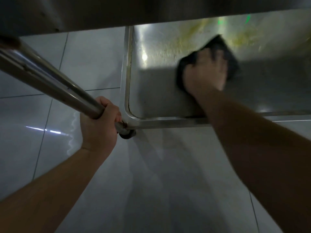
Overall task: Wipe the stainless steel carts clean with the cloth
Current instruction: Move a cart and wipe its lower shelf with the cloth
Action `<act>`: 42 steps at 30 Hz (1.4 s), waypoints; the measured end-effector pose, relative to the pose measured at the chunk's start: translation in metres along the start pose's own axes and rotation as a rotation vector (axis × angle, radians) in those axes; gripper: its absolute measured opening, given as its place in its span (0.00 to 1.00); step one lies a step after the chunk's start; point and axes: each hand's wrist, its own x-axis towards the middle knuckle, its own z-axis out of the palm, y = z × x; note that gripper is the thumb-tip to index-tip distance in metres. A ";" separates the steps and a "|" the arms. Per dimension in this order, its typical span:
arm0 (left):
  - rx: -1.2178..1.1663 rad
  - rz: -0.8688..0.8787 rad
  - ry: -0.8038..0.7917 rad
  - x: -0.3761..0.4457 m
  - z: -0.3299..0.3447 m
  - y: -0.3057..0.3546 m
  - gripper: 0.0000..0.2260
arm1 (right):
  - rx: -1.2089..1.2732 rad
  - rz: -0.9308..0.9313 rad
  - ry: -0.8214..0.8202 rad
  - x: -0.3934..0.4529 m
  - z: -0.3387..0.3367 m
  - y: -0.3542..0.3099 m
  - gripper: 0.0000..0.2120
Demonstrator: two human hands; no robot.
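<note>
I look down at the bottom shelf (156, 91) of a stainless steel cart, with yellowish smears on its far part. My right hand (204, 73) presses a dark cloth (223, 49) onto the shelf, fingers curled over it; both are motion-blurred. My left hand (99, 123) grips the cart's round steel post (50, 76) near the shelf's front left corner. A black caster wheel (127, 134) shows just below that corner.
The underside of an upper shelf (117, 9) spans the top of the view. Glossy light grey floor tiles (151, 182) surround the cart to the left and in front. The shelf has a raised rim (168, 121) along its front and left edges.
</note>
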 end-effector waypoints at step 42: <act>0.094 -0.095 0.015 0.006 -0.009 0.006 0.07 | -0.141 -0.564 -0.319 -0.068 0.008 -0.010 0.32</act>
